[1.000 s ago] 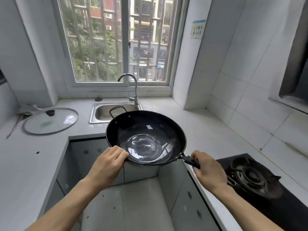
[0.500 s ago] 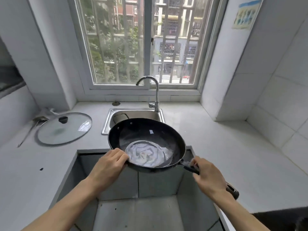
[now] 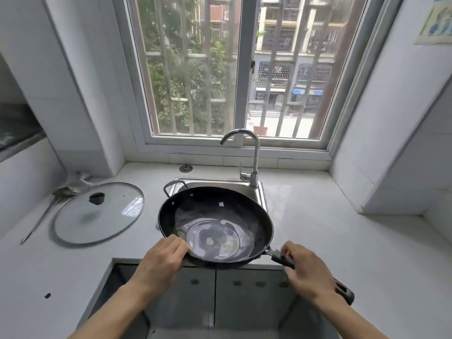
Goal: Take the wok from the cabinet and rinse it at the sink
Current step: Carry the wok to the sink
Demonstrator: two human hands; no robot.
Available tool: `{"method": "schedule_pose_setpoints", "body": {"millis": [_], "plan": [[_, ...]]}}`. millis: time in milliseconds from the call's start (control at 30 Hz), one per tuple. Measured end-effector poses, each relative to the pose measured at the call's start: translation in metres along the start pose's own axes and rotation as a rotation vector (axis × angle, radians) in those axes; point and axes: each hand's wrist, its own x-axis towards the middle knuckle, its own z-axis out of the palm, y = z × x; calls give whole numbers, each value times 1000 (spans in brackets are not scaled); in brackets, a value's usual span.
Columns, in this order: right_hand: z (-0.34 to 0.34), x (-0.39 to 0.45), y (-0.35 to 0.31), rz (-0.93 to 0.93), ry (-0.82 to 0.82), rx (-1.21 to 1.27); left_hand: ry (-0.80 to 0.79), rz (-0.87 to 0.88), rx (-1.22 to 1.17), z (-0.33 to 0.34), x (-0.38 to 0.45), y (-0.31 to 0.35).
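Carrying step — left hand grips the wok rim, right hand its handle; next, under the faucet.

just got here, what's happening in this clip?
A person is carrying a black wok to the sink under the window. The left hand grips the near rim and the right hand holds the long handle. The wok is held over the sink, in front of the faucet, with no water visibly running. A glass lid lies on the counter to the left.
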Motion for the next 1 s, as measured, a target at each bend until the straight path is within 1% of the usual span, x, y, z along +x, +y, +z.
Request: {"method": "schedule_pose_setpoints", "body": {"millis": [100,233,333,467,733,900,1000], "plan": [[14,39,-14,-8,-7,-55,23,1,-34,22,13,-38],[27,90,-40,17,3,-99,15,-8,-101,47,35,-98],[34,122,-57,52,-2,-116,-30,-34,-146,64,48,-136],[45,149,-67,76,-21,-151,-84,-57,-155,81,62,-168],[67,192,-57,91,-78,-157,-80,-51,-179,109,82,-196],[77,216,-39,87,-101,-146,-81,-62,-186,121,97,-196],[83,228,-27,87,-119,-128,-110,-73,-183,128,106,-194]]}}
